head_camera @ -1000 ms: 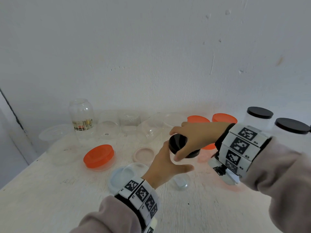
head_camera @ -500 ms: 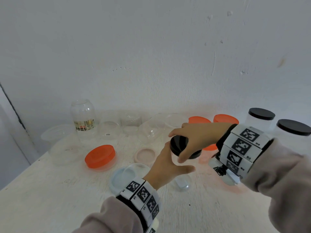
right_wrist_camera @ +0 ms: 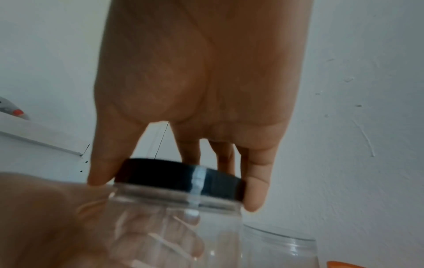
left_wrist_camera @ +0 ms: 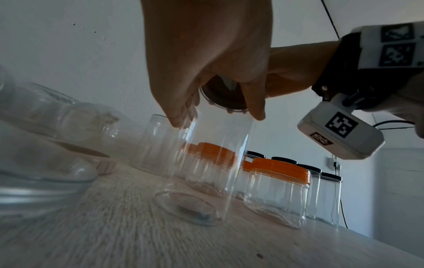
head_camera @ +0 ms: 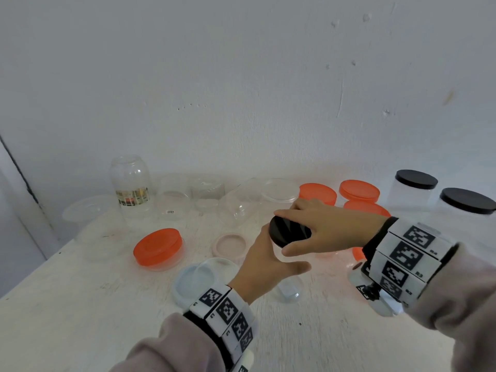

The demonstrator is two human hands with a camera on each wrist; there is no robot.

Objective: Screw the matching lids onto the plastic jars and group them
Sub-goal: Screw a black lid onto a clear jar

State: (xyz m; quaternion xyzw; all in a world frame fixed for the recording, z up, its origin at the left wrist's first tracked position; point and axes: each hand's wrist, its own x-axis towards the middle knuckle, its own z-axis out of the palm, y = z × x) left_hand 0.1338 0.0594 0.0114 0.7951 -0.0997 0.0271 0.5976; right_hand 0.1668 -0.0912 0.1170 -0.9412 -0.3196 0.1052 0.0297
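Note:
A tall clear plastic jar [left_wrist_camera: 206, 174] stands tilted on the white table [head_camera: 80, 318], its base touching the top. My left hand [head_camera: 264, 267] grips the jar's upper body, fingers curled round it. A black lid [head_camera: 288, 233] sits on the jar's mouth, also visible as the black lid [right_wrist_camera: 181, 179] in the right wrist view. My right hand [head_camera: 322, 229] comes from above and pinches the lid's rim between thumb and fingers. In the left wrist view the left hand [left_wrist_camera: 206, 63] covers the jar's neck.
Lidded orange-topped jars [head_camera: 358, 190] and black-topped jars [head_camera: 416, 179] stand grouped at the right back. An orange-lidded low jar [head_camera: 158, 247], a pink lid [head_camera: 229, 244], a pale blue lid [head_camera: 196, 280] and several open clear jars [head_camera: 131, 183] lie left and behind.
The black lid has turned slightly under my right hand, whose fingers have shifted round the rim. The jar and left hand stay in place.

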